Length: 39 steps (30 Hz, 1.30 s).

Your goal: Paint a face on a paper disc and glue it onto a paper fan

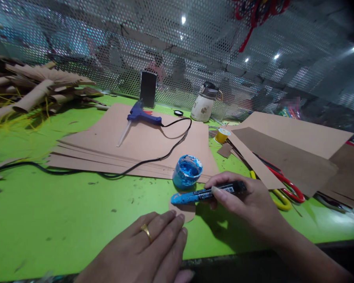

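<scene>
In the head view my right hand (242,200) grips a black permanent marker (208,194), its tip end coated in blue paint. That blue end rests over a round piece of brown card (187,214), where a patch of blue shows near its upper left edge. My left hand (156,245), with a gold ring on one finger, lies flat with fingers stretched out, fingertips touching the near edge of the card. Just beyond the marker stands an uncapped jar of blue paint (187,171), its rim smeared with blue.
A blue glue gun (143,116) lies on stacked brown sheets (106,133), its black cable (141,162) running left. Behind stand a phone (148,89) and a bottle (203,106). Scissors (292,188), yellow thread (222,135) and brown sheets (283,151) lie right; paper rolls (34,96) left.
</scene>
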Each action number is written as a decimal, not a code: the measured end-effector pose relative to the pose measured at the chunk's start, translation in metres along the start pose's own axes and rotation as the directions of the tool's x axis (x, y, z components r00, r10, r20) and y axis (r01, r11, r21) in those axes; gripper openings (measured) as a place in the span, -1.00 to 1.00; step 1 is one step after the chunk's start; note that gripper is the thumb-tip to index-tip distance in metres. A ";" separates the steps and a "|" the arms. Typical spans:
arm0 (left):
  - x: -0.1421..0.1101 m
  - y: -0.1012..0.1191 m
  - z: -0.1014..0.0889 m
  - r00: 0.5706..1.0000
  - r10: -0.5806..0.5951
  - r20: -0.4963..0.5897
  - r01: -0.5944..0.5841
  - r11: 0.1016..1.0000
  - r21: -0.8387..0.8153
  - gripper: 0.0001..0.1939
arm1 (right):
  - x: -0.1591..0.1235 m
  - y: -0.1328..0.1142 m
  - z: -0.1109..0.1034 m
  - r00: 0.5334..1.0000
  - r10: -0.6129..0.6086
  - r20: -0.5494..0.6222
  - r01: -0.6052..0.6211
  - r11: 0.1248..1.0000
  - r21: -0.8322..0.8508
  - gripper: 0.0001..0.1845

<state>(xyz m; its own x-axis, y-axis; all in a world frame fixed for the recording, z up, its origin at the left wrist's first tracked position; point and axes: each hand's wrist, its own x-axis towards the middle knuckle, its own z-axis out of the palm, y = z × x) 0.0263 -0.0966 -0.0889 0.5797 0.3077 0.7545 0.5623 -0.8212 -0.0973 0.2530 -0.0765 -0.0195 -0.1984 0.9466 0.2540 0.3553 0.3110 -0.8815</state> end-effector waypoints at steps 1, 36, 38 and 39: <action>0.000 0.000 0.000 1.000 0.003 0.000 -0.003 1.000 0.001 -0.74 | 0.000 0.000 0.000 1.000 0.008 -0.002 -0.008 1.000 0.007 -0.94; -0.006 0.004 -0.001 0.999 -0.046 0.005 0.046 0.999 -0.026 -0.76 | 0.000 0.002 -0.001 0.989 0.132 -0.063 -0.135 0.990 -0.035 -0.93; -0.005 0.004 -0.001 0.999 -0.038 0.008 0.039 0.999 -0.024 -0.75 | 0.000 0.002 -0.001 0.985 0.141 -0.096 -0.145 0.989 -0.037 -0.90; -0.005 0.003 0.000 0.999 -0.039 0.008 0.039 0.999 -0.026 -0.75 | 0.000 0.001 -0.001 0.985 0.136 -0.107 -0.141 0.990 -0.034 -0.89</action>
<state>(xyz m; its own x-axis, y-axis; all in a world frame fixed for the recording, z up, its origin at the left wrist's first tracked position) 0.0254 -0.1010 -0.0926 0.5620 0.3431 0.7526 0.5692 -0.8206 -0.0510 0.2539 -0.0756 -0.0204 -0.0489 0.9837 0.1729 0.4103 0.1776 -0.8945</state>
